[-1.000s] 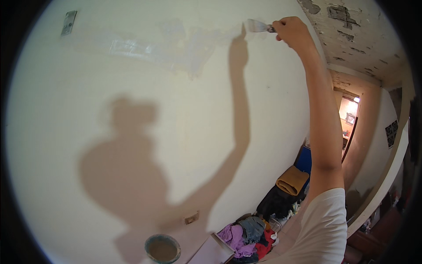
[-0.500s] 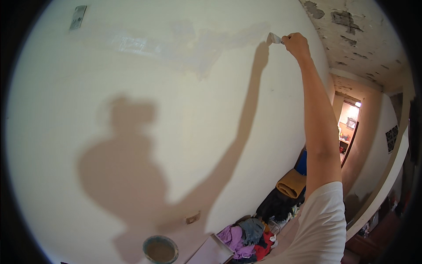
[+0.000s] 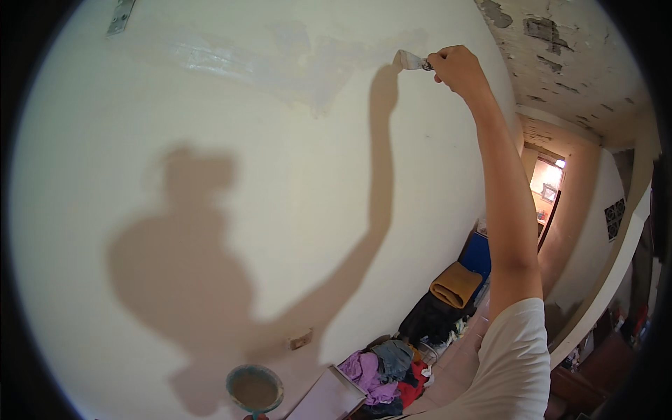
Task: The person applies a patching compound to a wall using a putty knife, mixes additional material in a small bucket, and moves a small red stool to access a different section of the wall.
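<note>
My right hand (image 3: pixel 456 70) is raised high against the pale wall (image 3: pixel 280 175), closed around the handle of a putty knife (image 3: pixel 411 61). The knife's blade meets the wall at the right end of a greyish smeared patch (image 3: pixel 301 59). Low in the view, a round bowl (image 3: pixel 254 389) with a greenish rim holds a grey-brown paste. Just under that bowl a reddish sliver of my left hand (image 3: pixel 256 417) shows at the frame's edge, supporting it; most of that hand is out of sight.
Piled clothes (image 3: pixel 381 371) lie beside a pale box-like panel (image 3: pixel 325 399) at the wall's foot. Beyond are a folded brown mat (image 3: pixel 456 284) and a blue container (image 3: pixel 477 253). A wall socket box (image 3: pixel 299 340) sits low; the ceiling (image 3: pixel 553 52) is peeling.
My right hand has moved left along the wall with the putty knife, and its shadow has shifted left too. The bowl has come slightly higher into view.
</note>
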The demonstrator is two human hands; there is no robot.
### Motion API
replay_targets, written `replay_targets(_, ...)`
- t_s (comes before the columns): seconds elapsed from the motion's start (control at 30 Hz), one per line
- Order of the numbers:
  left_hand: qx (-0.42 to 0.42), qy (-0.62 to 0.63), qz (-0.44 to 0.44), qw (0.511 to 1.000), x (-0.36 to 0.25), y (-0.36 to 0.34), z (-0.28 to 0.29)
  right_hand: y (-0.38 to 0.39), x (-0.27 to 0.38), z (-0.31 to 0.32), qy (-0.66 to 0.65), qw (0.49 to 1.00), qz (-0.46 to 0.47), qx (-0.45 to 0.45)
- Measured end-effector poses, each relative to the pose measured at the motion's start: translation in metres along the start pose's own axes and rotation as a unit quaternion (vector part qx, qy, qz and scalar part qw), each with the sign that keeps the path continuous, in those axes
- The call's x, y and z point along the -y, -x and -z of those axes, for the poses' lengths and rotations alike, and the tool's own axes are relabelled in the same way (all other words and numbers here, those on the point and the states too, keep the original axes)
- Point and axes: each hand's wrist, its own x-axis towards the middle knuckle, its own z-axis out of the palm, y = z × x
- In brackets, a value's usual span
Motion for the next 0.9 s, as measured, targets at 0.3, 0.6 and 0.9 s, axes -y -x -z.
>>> replay_targets(0.3,0.032,0.003,0.016,0.999,0.009,-0.005,-0.001,0.03,0.028,0.002,0.0,0.999,0.028,0.024)
replay_targets(0.6,0.045,-0.002,0.005,0.999,-0.003,0.008,-0.005,0.06,0.048,0.012,-0.028,0.998,0.03,0.053)
replay_targets(0.9,0.029,-0.02,0.025,0.999,-0.006,0.008,-0.008,0.067,0.019,0.056,-0.233,0.961,-0.054,0.141)
